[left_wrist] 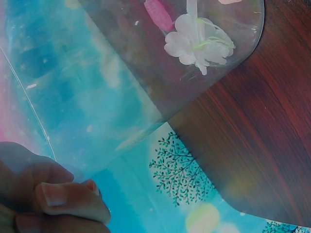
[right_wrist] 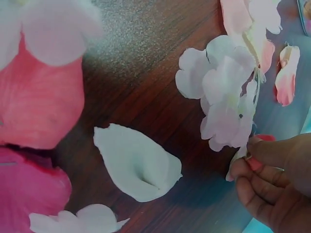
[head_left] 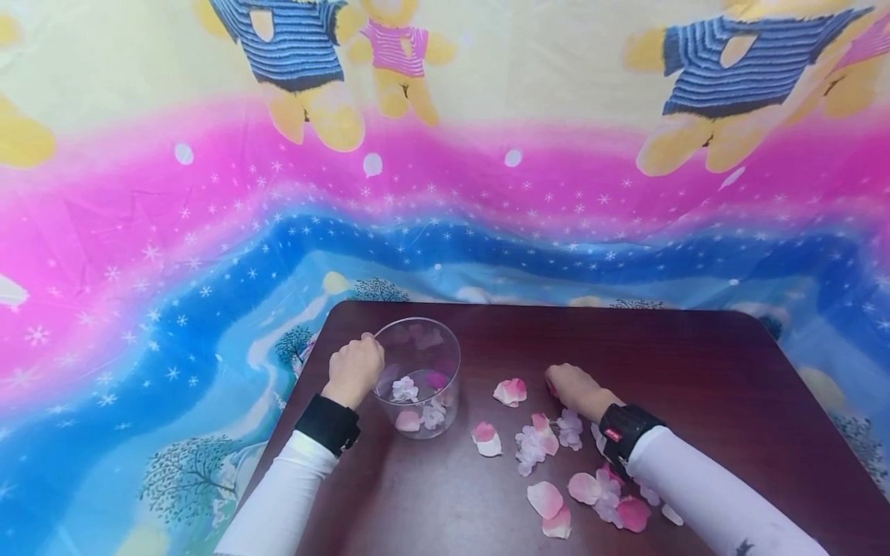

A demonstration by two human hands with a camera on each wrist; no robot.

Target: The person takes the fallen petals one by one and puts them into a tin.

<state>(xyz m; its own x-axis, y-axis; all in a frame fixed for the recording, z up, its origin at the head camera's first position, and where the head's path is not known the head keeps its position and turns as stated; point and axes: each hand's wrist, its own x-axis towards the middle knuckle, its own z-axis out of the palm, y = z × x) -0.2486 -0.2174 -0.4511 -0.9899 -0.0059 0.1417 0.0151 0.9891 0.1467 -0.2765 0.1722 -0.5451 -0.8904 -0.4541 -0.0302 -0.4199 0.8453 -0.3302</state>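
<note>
My left hand (head_left: 354, 369) grips the rim of a clear round bucket (head_left: 453, 386) at the table's left side. In it lie pale blossoms (head_left: 405, 389), a pale pink petal (head_left: 407, 421) and a magenta petal (head_left: 437, 379). The left wrist view shows my curled fingers (left_wrist: 73, 201) at the bucket's edge, and a white blossom (left_wrist: 201, 43) through its wall. Low over the table, my right hand (head_left: 579, 388) pinches a pink-and-white petal (right_wrist: 253, 163) between thumb and fingers. Beside those fingertips is a pale lilac blossom cluster (right_wrist: 226, 97).
Loose pink-and-white petals (head_left: 511, 392) and a two-tone petal (head_left: 487, 439) lie between bucket and right hand. Nearer me are more petals (head_left: 545, 500), a deep pink petal (head_left: 633, 513) and blossoms (head_left: 531, 448). Behind the dark brown table (head_left: 695, 347) hangs a printed cloth (head_left: 487, 193).
</note>
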